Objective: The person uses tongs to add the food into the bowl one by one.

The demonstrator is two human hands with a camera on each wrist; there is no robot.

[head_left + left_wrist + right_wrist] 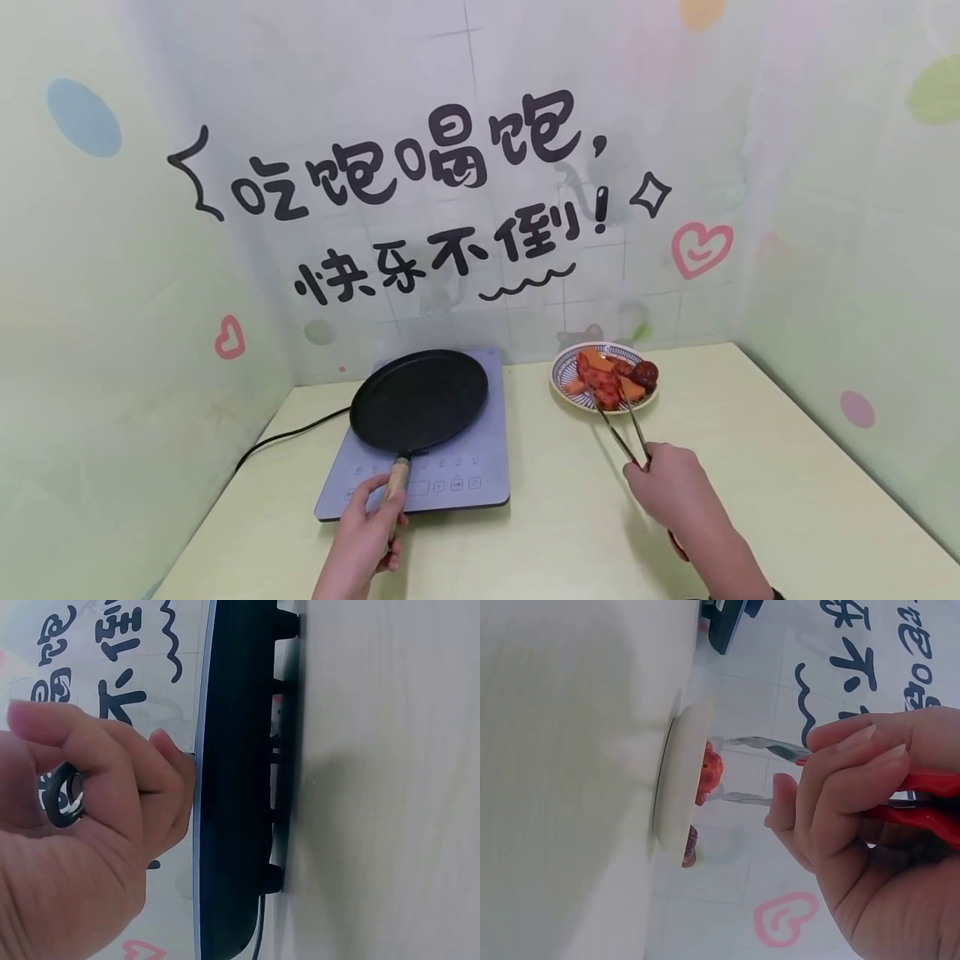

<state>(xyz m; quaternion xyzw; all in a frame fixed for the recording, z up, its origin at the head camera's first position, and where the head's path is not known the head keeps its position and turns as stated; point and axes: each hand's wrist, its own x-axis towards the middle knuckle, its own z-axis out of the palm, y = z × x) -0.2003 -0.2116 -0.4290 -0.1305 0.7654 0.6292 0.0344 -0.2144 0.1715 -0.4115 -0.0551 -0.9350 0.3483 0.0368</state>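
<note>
My left hand (363, 525) grips the wooden handle (397, 479) of a flat black frying pan (420, 402), which sits on an induction cooktop (491, 467). A dark ring (64, 796) at the handle's end pokes out of that hand in the left wrist view. My right hand (675, 492) holds metal tongs (618, 435) with red grips (922, 817). The tong tips stand on either side of a glossy red piece of food (604, 390) on a patterned plate (558, 387); whether they squeeze it I cannot tell. Orange pieces (597, 360) and a dark brown round piece (645, 374) share the plate.
The pale table (555, 517) has walls on its left, back and right. A black cord (292, 432) runs from the cooktop towards the left wall. Black lettering (435, 158) covers the back wall.
</note>
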